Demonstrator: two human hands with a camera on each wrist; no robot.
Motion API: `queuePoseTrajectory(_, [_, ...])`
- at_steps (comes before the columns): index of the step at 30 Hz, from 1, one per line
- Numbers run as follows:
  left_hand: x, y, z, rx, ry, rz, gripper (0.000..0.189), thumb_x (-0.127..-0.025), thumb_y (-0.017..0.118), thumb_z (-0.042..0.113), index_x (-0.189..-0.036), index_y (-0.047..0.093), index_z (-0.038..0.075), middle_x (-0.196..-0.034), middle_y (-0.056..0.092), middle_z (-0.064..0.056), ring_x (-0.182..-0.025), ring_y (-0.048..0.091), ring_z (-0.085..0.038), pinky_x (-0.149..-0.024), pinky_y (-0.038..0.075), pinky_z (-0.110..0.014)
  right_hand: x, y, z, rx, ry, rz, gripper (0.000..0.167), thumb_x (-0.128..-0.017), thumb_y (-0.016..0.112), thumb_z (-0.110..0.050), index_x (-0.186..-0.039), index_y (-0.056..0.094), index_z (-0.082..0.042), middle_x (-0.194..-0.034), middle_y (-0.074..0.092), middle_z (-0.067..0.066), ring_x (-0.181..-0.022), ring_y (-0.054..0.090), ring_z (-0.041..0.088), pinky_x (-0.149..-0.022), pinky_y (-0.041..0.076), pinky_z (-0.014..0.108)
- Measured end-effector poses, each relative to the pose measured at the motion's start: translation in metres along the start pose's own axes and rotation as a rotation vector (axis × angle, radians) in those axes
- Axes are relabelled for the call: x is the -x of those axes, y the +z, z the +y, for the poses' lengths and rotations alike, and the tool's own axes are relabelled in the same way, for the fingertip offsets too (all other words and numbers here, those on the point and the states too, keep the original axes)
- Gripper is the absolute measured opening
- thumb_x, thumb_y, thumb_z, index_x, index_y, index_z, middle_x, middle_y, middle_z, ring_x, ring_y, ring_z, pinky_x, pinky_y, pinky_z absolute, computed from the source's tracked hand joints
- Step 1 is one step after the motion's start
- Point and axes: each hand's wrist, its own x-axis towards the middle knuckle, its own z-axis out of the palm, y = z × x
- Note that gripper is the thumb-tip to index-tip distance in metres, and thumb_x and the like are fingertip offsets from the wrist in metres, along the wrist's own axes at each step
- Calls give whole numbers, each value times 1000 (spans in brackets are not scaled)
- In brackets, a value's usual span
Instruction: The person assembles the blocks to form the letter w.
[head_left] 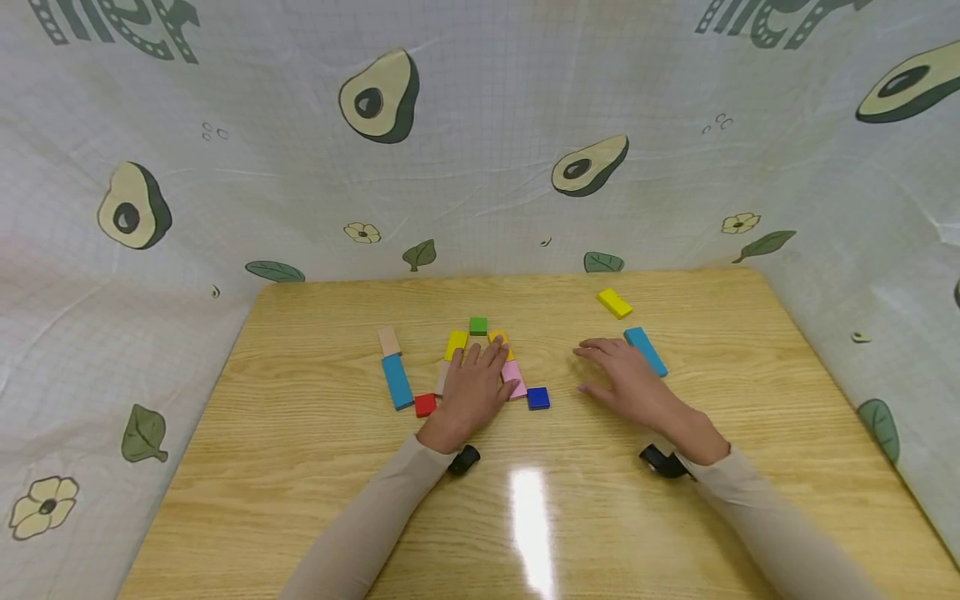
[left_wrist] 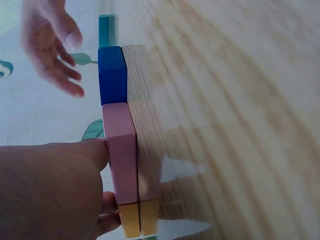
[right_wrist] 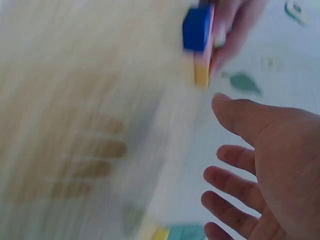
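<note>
My left hand (head_left: 474,387) lies over a row of flat toy blocks, its fingers spread. Its thumb touches the side of a pink block (left_wrist: 121,155), and its fingertips rest at an orange block (left_wrist: 129,220) joined end to end with it. Around this hand are a yellow block (head_left: 456,344), a green block (head_left: 478,326), a red block (head_left: 425,405) and a dark blue block (head_left: 538,398). A pale wooden block (head_left: 442,377) is partly hidden beneath it. My right hand (head_left: 626,379) hovers over the table with loose fingers, holding nothing, nearest a light blue block (head_left: 646,352).
Farther left lie a beige block (head_left: 389,341) and a long blue block (head_left: 397,382), nearly end to end. Another yellow block (head_left: 615,303) sits at the back right. A printed cloth (head_left: 480,208) hangs behind and beside the wooden table (head_left: 300,467).
</note>
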Motion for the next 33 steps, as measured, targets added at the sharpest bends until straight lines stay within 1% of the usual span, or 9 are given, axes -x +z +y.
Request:
queuePoseTrajectory(3, [0,0,0,7,3,0,67,-112,45,52,-166,38,14,-173,32,-3,-153,38,-33,-124,28,-55,5,-14,18,-4,28,-16,58,-95,81,-16,-145,59,5,-149,55,28,-136,51,52,-111,38,71])
queuePoseTrajectory(7, [-1,-1,-1,7,4,-5,68,-112,45,52,-167,37,14,-173,32,-4,-154,37,-33,-125,28,-55,12,-26,42,2,45,-24,63,-94,82,-17,-147,57,6,-154,49,31,-138,45,55,-109,35,75])
queuePoseTrajectory(11, [-1,-2,-1,12,2,-11,68,-112,45,52,-167,36,14,-173,31,-3,-155,36,-33,-125,27,-55,17,-32,64,-5,57,-41,69,-93,84,-20,-149,54,6,-156,44,33,-140,41,57,-109,32,76])
queuePoseTrajectory(15, [-1,-2,0,14,4,-9,68,-112,46,52,-167,37,14,-173,32,-3,-155,36,-33,-125,28,-55,20,-35,80,21,73,-66,74,-92,85,-24,-151,52,5,-158,42,34,-139,40,58,-107,33,77])
queuePoseTrajectory(18, [-1,-2,0,12,5,-10,68,-112,46,52,-167,36,13,-173,31,-4,-155,36,-33,-125,28,-55,22,-36,90,62,63,-76,76,-91,85,-28,-152,52,5,-157,43,34,-137,43,59,-105,36,77])
queuePoseTrajectory(21, [-1,-2,0,6,5,-12,68,-112,45,53,-167,36,14,-174,31,-4,-155,36,-33,-125,28,-55,24,-37,98,67,53,-87,81,-89,87,-31,-152,51,6,-157,44,34,-136,44,59,-104,37,77])
queuePoseTrajectory(28, [0,-1,-1,-1,4,-5,68,-112,45,53,-167,37,14,-173,32,-3,-155,37,-33,-125,28,-55,25,-39,108,43,22,-118,87,-87,89,-32,-154,49,7,-158,43,33,-138,43,58,-104,36,76])
queuePoseTrajectory(33, [0,0,-1,4,3,-12,67,-112,44,53,-167,36,14,-174,31,-3,-155,36,-33,-126,27,-55,26,-42,111,14,16,-175,89,-87,88,-28,-156,45,7,-159,41,33,-141,39,59,-106,34,77])
